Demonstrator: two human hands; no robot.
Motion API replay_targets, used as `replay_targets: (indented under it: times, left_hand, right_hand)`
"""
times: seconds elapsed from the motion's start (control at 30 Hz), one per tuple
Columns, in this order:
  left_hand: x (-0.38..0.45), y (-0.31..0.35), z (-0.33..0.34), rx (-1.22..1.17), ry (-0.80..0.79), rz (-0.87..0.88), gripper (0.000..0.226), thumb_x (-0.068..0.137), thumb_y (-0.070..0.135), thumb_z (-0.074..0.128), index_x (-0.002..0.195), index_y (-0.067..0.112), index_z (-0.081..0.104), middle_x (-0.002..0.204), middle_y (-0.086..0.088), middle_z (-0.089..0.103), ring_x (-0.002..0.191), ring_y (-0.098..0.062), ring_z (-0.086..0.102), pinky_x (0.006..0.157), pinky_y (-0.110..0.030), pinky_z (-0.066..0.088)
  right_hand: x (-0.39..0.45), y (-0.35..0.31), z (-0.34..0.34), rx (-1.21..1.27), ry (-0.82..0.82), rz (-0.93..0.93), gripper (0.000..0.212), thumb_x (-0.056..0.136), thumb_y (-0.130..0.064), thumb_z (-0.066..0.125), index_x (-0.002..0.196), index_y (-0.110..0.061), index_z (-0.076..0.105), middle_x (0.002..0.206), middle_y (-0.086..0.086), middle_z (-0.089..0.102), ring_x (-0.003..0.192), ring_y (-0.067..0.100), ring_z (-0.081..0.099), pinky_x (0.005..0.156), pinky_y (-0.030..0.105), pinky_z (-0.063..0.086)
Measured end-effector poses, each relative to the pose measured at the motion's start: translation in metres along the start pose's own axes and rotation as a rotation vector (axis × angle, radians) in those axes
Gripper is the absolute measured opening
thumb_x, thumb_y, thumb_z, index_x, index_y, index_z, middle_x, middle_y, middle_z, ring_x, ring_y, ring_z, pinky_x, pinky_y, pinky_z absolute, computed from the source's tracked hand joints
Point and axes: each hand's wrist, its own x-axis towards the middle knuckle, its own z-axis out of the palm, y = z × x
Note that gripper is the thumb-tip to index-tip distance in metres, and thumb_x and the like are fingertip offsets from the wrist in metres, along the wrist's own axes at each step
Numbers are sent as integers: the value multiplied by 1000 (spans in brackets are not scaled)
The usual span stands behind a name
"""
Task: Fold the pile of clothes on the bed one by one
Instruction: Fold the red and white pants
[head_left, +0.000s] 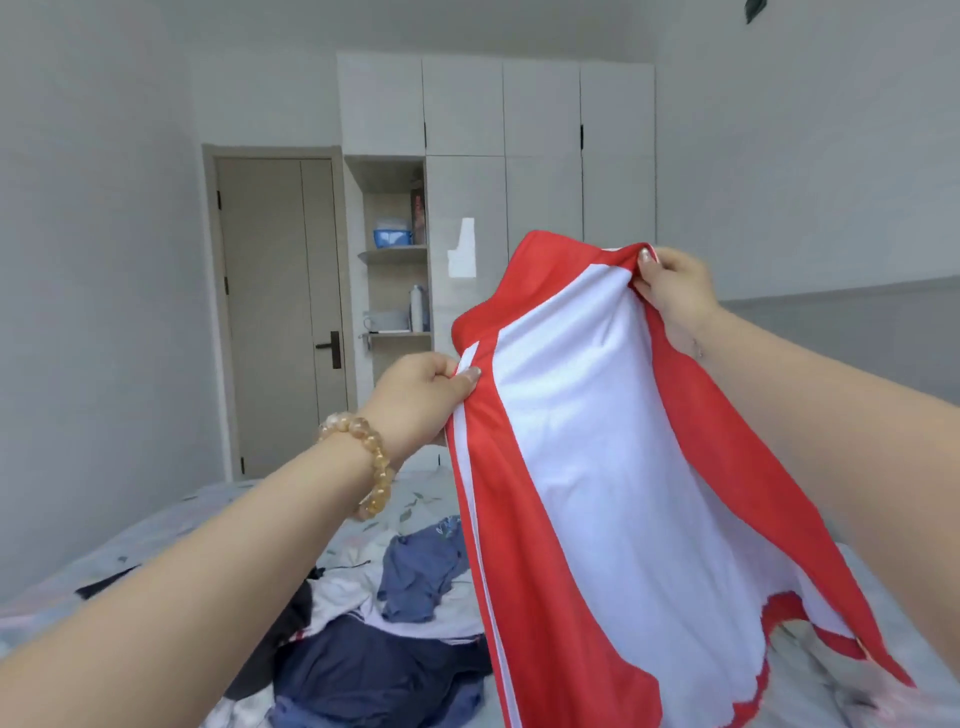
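Both hands grip one garment held up in the air above the bed: left hand (422, 397) pinches the left edge of the red and white garment (597, 467) between thumb and curled fingers; right hand (672, 291) pinches its top edge, thumb on the near face, higher and farther from the camera than the left. Garment hangs spread between the two grips, white panel in the middle, red bands down both sides, thin white stripes along the left band; lower hem reaches down toward the near right part of the bed. Bed (156, 525) fills the lower frame, covered by a pale sheet with a small leaf print. Pile of clothes (384, 639) lies on the bed toward its near edge, below the left forearm: dark navy pieces, a blue-grey piece, some white cloth, all crumpled and overlapping. Room walls white. White wardrobe (540, 150) runs floor to ceiling at the far wall, doors closed. Beige door (280, 312) left of it, closed, dark handle. Open shelf niche (395, 249) between door and wardrobe holds a blue container and a few small items, details unclear. Beaded bracelet (366, 467) on the left wrist, amber-coloured.
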Motion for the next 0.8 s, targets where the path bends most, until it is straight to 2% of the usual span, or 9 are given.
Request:
replay_targets:
  times: [0.07, 0.17, 0.27, 0.33, 0.43, 0.53, 0.6, 0.7, 0.8]
  left_hand:
    - [-16, -39, -16, -77, 19, -90, 26, 97, 26, 55, 85, 3, 60, 88, -19, 68, 72, -23, 65, 71, -35, 59]
    - [-42, -112, -39, -141, 73, -235, 34, 97, 26, 55, 97, -7, 60, 94, -24, 70, 77, -29, 67, 76, -42, 59]
    - [-82, -198, -52, -215, 151, -371, 27, 97, 25, 56, 93, -1, 58, 79, -21, 65, 67, -26, 62, 66, -39, 55]
    - [-116, -258, -57, -210, 232, -476, 24, 96, 26, 56, 87, 4, 55, 71, -13, 55, 62, -24, 55, 62, -38, 50]
    - [-164, -334, -66, -186, 360, -614, 31, 95, 30, 56, 86, 0, 54, 73, -10, 54, 64, -21, 50, 60, -32, 44]
    - [-198, -389, -76, -89, 513, -704, 25, 96, 26, 55, 85, 3, 59, 70, -8, 56, 64, -20, 50, 54, -22, 42]
    - [-215, -417, -80, -12, 563, -748, 25, 96, 25, 55, 82, 5, 57, 65, -8, 53, 64, -21, 49, 58, -31, 42]
    - [-233, -441, -92, 141, 606, -810, 27, 96, 28, 52, 81, 6, 55, 63, -12, 56, 61, -28, 52, 61, -37, 43]
    - [-243, -447, -107, 285, 713, -827, 27, 97, 27, 50, 82, 5, 53, 62, -9, 56, 60, -26, 52, 58, -35, 38]
  right_hand:
    - [-6, 35, 43, -35, -76, 33, 18, 99, -13, 52, 88, -12, 66, 79, 0, 58, 84, 15, 53, 82, 27, 48]
    - [-40, 96, 106, -107, -186, 115, 17, 97, -15, 55, 86, -12, 67, 76, -2, 59, 74, 9, 52, 74, 22, 46]
    - [-91, 169, 163, -157, -291, 197, 18, 96, -12, 56, 82, -12, 68, 71, -7, 57, 66, 3, 50, 65, 14, 44]
    - [-132, 227, 198, -196, -375, 260, 16, 96, -10, 57, 88, -4, 69, 75, -4, 60, 70, 5, 51, 66, 14, 44]
    - [-200, 306, 243, -266, -482, 348, 21, 95, -8, 58, 94, 12, 66, 82, 6, 59, 79, 12, 50, 72, 23, 42]
    - [-257, 360, 284, -307, -564, 408, 23, 93, -6, 60, 95, 17, 64, 78, 26, 59, 79, 14, 47, 71, 23, 39]
    - [-286, 386, 314, -309, -632, 395, 22, 93, -5, 59, 91, 16, 65, 84, 30, 62, 82, 14, 47, 74, 26, 39]
    - [-321, 406, 358, -304, -727, 369, 16, 94, -9, 59, 94, 3, 71, 90, 11, 67, 87, 15, 57, 85, 32, 46]
    - [-353, 413, 396, -292, -785, 300, 17, 95, -10, 58, 98, 1, 71, 97, 8, 67, 95, 23, 61, 91, 34, 46]
